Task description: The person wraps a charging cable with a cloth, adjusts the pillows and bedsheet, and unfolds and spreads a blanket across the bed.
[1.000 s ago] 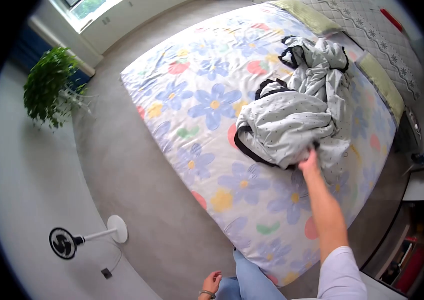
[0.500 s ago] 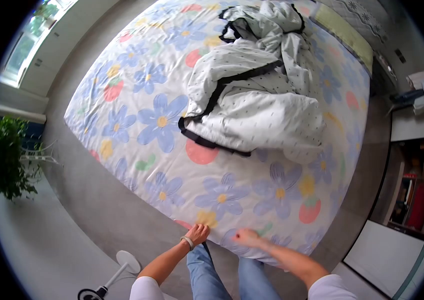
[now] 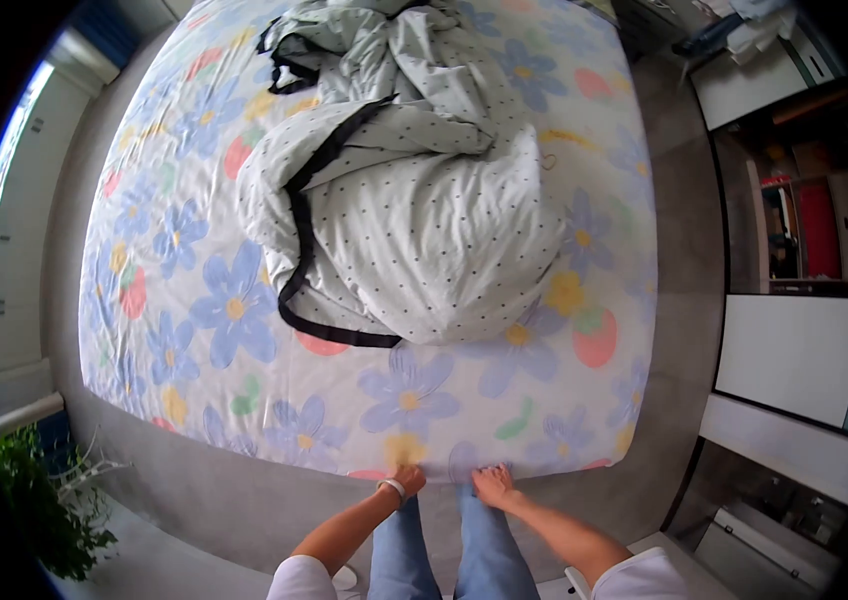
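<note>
A bed sheet (image 3: 364,440) with large blue flowers and red strawberries covers the bed. My left hand (image 3: 409,480), with a pale band at the wrist, is closed on the sheet's near edge, left of centre. A short way to the right, my right hand (image 3: 493,484) has its fingers bent over the same edge, gripping the fabric. The sheet between the hands lies fairly flat, with small wrinkles. Farther up the bed lies a crumpled white quilt (image 3: 434,240) with dark dots and a black ruffled trim, apart from both hands.
White cabinets (image 3: 794,345) with open shelves line the right side, across a strip of grey floor (image 3: 684,230). A leafy plant (image 3: 44,500) stands at lower left near a window wall (image 3: 19,240). Clothes (image 3: 754,35) are piled at upper right.
My view has turned to the right, so the bed looks straighter. My right hand has come down and left onto the sheet's edge, closer to my left hand, which stays at the edge.
</note>
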The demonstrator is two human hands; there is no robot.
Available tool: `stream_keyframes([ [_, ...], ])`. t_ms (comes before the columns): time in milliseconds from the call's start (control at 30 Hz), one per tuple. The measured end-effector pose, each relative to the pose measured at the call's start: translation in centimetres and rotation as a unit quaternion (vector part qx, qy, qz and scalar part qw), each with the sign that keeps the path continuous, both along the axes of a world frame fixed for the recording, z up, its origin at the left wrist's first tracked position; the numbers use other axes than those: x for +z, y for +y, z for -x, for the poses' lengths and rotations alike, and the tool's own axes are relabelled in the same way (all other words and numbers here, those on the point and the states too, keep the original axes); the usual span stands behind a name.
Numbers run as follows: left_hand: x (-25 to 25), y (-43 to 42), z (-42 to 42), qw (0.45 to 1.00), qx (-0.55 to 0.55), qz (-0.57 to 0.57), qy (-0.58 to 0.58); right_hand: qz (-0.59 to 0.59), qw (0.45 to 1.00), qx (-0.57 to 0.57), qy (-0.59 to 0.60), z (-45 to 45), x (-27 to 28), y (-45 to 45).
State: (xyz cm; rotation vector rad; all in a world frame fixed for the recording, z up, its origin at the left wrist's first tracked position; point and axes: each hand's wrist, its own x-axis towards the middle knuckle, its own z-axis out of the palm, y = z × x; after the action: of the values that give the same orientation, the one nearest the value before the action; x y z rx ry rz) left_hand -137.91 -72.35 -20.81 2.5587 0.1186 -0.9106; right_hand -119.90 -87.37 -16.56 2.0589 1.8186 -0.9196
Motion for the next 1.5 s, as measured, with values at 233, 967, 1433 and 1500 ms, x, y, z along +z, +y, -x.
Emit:
stream_keyframes([
  [233,8.1,3.4,-5.7,0.995,0.083,0.023,-0.058,-0.27,0.909,-0.303,-0.09,-16.1,3.3,11.4],
  [967,12.7,9.5,14.6,0.93,0.289,0.227,0.003,-0.244,0.142,-0.702,0.654,-12.1,3.7,31.0],
  [1433,23.3,20.4,8.7,0.203,0.769,0.606,-0.021,-0.189,0.229,-0.676,0.674,11.1,45.7,22.1],
  [1500,19.9,22.1,7.7,0.091,0.657,0.748,0.017,-0.121,0.18,-0.668,0.712,10.9,48.3,20.3],
])
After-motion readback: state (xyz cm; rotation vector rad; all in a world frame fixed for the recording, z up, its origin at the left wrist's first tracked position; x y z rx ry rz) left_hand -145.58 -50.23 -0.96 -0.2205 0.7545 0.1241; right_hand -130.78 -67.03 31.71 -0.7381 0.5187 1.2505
